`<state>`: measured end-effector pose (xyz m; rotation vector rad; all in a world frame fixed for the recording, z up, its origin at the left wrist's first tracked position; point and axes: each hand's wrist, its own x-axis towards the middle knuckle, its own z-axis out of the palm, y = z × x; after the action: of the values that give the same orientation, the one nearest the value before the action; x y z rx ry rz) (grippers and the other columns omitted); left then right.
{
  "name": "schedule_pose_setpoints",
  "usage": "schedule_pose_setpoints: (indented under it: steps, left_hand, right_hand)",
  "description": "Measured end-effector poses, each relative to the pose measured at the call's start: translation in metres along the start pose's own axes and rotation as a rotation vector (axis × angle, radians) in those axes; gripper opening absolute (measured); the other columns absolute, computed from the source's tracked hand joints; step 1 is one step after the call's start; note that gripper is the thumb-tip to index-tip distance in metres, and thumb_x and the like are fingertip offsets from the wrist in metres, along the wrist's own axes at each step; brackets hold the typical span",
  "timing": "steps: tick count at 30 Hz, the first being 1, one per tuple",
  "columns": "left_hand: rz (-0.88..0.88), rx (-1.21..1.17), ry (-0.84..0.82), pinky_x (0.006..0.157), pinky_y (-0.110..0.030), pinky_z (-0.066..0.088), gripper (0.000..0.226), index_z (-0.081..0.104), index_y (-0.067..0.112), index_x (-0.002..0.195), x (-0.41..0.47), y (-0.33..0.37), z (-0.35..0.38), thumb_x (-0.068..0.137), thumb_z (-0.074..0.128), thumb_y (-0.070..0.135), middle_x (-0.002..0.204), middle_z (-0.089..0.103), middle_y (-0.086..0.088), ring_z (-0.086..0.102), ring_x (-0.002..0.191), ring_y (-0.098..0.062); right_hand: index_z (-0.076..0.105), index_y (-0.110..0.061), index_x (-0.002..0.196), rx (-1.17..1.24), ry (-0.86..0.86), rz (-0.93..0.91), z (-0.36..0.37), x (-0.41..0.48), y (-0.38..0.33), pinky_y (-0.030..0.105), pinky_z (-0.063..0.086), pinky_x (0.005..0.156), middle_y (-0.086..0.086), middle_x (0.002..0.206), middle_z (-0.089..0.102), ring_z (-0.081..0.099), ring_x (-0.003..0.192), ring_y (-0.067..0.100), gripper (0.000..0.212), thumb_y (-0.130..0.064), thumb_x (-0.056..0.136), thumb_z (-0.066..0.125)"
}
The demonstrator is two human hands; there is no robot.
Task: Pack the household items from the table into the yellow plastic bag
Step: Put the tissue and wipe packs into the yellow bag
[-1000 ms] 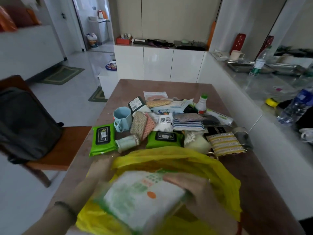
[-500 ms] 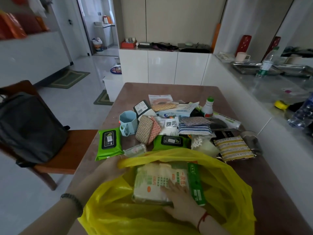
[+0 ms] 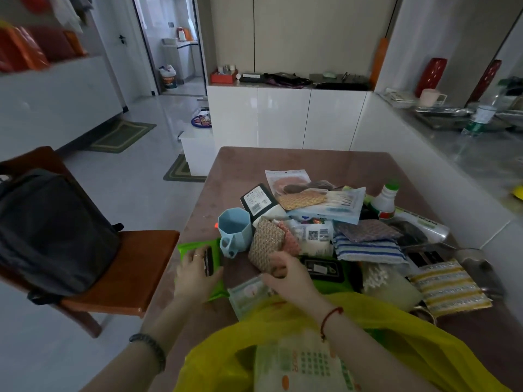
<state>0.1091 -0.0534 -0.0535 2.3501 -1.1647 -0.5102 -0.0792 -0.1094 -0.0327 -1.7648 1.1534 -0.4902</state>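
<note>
Nearest, the yellow plastic bag [image 3: 410,343] lies slack and open on the table [image 3: 297,162], one soft white pack [image 3: 300,369] inside. Beyond, the left hand [image 3: 195,275] lies spread, unclenched, on a squashy green wipes pack [image 3: 188,248], best pinched along an edge. The right hand [image 3: 285,275] curls at a light woven pad [image 3: 266,246]; I cannot tell whether its grip has closed.

A brown table [image 3: 297,162] is seen strewn with a blue mug [image 3: 234,232], green wipe packs [image 3: 195,250], striped cloths [image 3: 368,248], a white bottle [image 3: 385,200] and a yellow bag [image 3: 410,343].
</note>
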Motion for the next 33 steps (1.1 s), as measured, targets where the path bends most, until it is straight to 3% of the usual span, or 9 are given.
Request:
schedule_pose_setpoints:
  steps: [5, 9, 12, 15, 19, 23, 26, 29, 33]
  left_hand:
    - [-0.386, -0.322, -0.065, 0.107, -0.051, 0.035, 0.08, 0.025, 0.006, 0.143, 0.028, -0.036, 0.004, 0.081, 0.067, 0.036, 0.144, 0.036, -0.023, 0.036, 0.131, -0.04]
    - [-0.456, -0.506, -0.092, 0.094, -0.042, 0.048, 0.071, 0.043, -0.003, 0.131, 0.039, -0.057, 0.006, 0.075, 0.075, 0.027, 0.132, 0.053, -0.021, 0.056, 0.115, -0.036]
    - [-0.508, -0.776, -0.282, 0.092, -0.048, 0.05, 0.07, 0.05, -0.002, 0.125, 0.045, -0.067, -0.001, 0.065, 0.078, 0.019, 0.119, 0.061, -0.023, 0.062, 0.104, -0.035]
    - [-0.498, -0.909, -0.418, 0.07, -0.04, 0.053, 0.042, 0.05, 0.005, 0.12, 0.04, -0.069, -0.008, 0.082, 0.064, 0.012, 0.098, 0.065, -0.015, 0.063, 0.086, -0.029]
    - [-0.473, -0.999, -0.384, 0.066, -0.037, 0.057, 0.055, 0.048, 0.005, 0.127, 0.027, -0.083, -0.022, 0.077, 0.067, 0.017, 0.108, 0.066, -0.019, 0.065, 0.092, -0.032]
    - [-0.275, -1.132, -0.317, 0.062, -0.034, 0.061, 0.071, 0.057, 0.005, 0.118, -0.001, -0.077, -0.05, 0.058, 0.08, 0.034, 0.104, 0.071, -0.019, 0.072, 0.084, -0.03]
    - [0.007, -1.145, -0.33, 0.067, -0.03, 0.06, 0.095, 0.059, 0.01, 0.118, -0.034, -0.044, -0.067, 0.036, 0.09, 0.047, 0.111, 0.07, -0.017, 0.071, 0.091, -0.026]
    - [0.175, -1.117, -0.314, 0.075, -0.025, 0.058, 0.089, 0.057, 0.021, 0.118, -0.071, -0.005, -0.071, 0.043, 0.081, 0.063, 0.117, 0.068, -0.006, 0.068, 0.1, -0.017]
    - [0.309, -0.743, -0.441, 0.087, -0.013, 0.049, 0.1, 0.036, 0.036, 0.128, -0.115, 0.018, -0.057, 0.043, 0.07, 0.076, 0.121, 0.056, 0.024, 0.053, 0.121, -0.004]
  right_hand:
    - [0.043, -0.007, 0.133, 0.213, -0.197, 0.18, 0.05, 0.034, -0.014, 0.019, 0.048, 0.079, 0.012, 0.131, 0.052, 0.054, 0.107, 0.018, 0.057, -0.016, 0.083, 0.067]
    - [0.044, -0.007, 0.13, 0.186, -0.275, 0.261, 0.093, 0.051, -0.029, 0.028, 0.047, 0.095, 0.01, 0.131, 0.053, 0.054, 0.116, 0.022, 0.054, -0.02, 0.083, 0.066]
    - [0.045, -0.009, 0.126, -0.022, -0.252, 0.216, 0.106, 0.056, -0.034, 0.028, 0.044, 0.091, 0.008, 0.127, 0.054, 0.053, 0.117, 0.022, 0.048, -0.02, 0.082, 0.062]
    - [0.041, -0.009, 0.13, 0.006, -0.28, 0.234, 0.11, 0.054, -0.031, 0.029, 0.046, 0.092, 0.007, 0.124, 0.055, 0.055, 0.113, 0.021, 0.055, -0.017, 0.081, 0.064]
    - [0.031, -0.01, 0.138, 0.073, -0.296, 0.191, 0.11, 0.045, -0.032, 0.024, 0.044, 0.088, 0.008, 0.12, 0.055, 0.053, 0.11, 0.018, 0.062, -0.022, 0.086, 0.062]
    - [0.035, -0.016, 0.138, 0.255, -0.27, 0.102, 0.102, 0.033, -0.047, 0.037, 0.041, 0.106, 0.001, 0.139, 0.047, 0.047, 0.125, 0.018, 0.068, -0.034, 0.081, 0.067]
    - [0.052, -0.026, 0.118, 0.491, -0.243, 0.023, 0.08, 0.015, -0.07, 0.031, 0.054, 0.089, -0.006, 0.113, 0.065, 0.063, 0.102, 0.01, 0.047, -0.031, 0.076, 0.073]
    - [0.06, -0.024, 0.105, 0.644, -0.094, -0.065, 0.042, -0.013, -0.08, 0.025, 0.057, 0.076, -0.008, 0.096, 0.07, 0.068, 0.088, 0.011, 0.035, -0.02, 0.074, 0.075]
    - [0.063, -0.031, 0.095, 0.758, 0.018, -0.042, -0.015, -0.066, -0.054, 0.031, 0.058, 0.069, -0.008, 0.092, 0.073, 0.071, 0.083, 0.012, 0.036, -0.029, 0.061, 0.078]
